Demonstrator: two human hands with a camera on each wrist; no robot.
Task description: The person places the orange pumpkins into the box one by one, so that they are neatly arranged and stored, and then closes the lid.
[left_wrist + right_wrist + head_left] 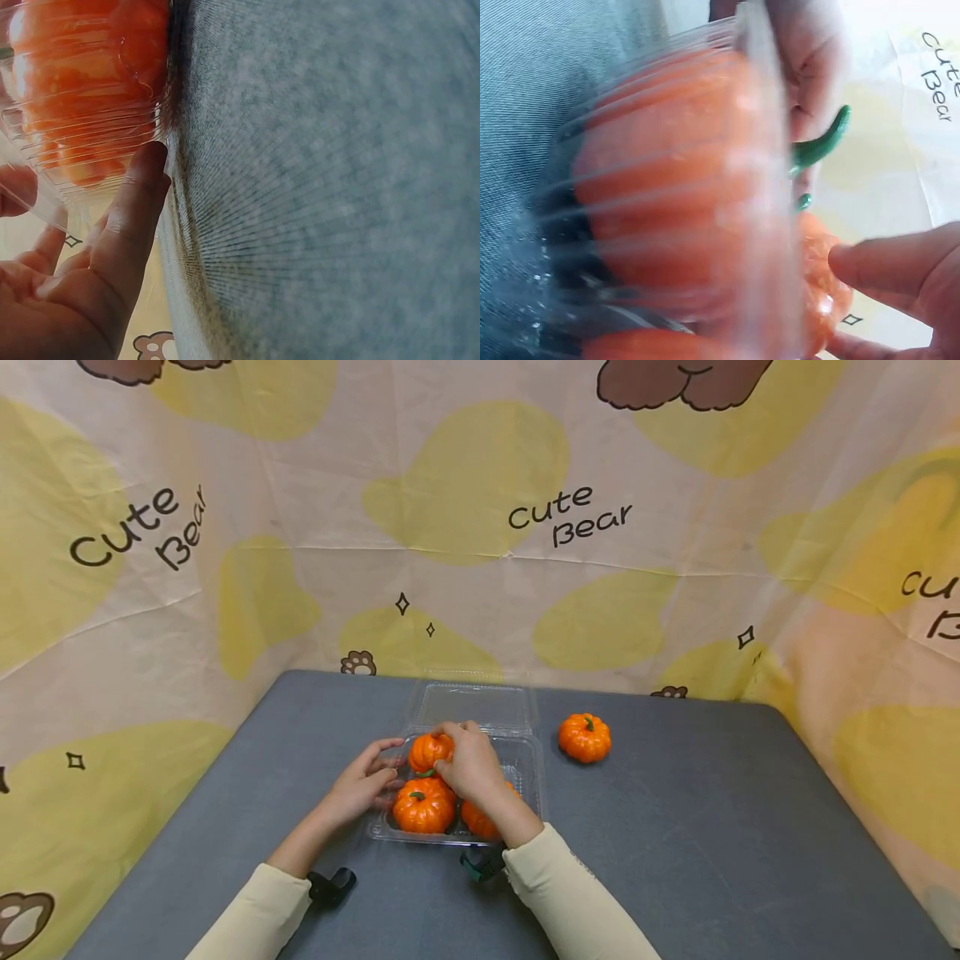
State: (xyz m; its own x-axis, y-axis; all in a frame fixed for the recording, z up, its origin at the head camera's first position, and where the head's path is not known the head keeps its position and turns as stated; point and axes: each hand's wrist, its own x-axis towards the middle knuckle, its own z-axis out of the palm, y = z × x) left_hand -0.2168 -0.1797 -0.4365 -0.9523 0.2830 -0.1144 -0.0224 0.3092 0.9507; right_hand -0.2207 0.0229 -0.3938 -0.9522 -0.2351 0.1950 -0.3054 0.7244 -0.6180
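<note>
A clear plastic clamshell box (529, 785) lies on the table with its lid (476, 703) folded back. Inside, one toy pumpkin (422, 807) fills the near left compartment, and a second pumpkin (477, 821) is partly behind the right forearm. My right hand (474, 768) pinches a third pumpkin (429, 752) at the far left of the box; its stem leans toward me. In the right wrist view, the thumb (885, 262) presses that pumpkin's side. Along the box's left wall, my left hand (363, 787) has its fingers spread, fingertips (150, 161) at the clear plastic.
Another orange pumpkin (585, 737) stands on the grey table (675, 843), right of the box. Black straps (332, 887) are at both wrists. A patterned cloth (465, 485) hangs behind the table's far edge.
</note>
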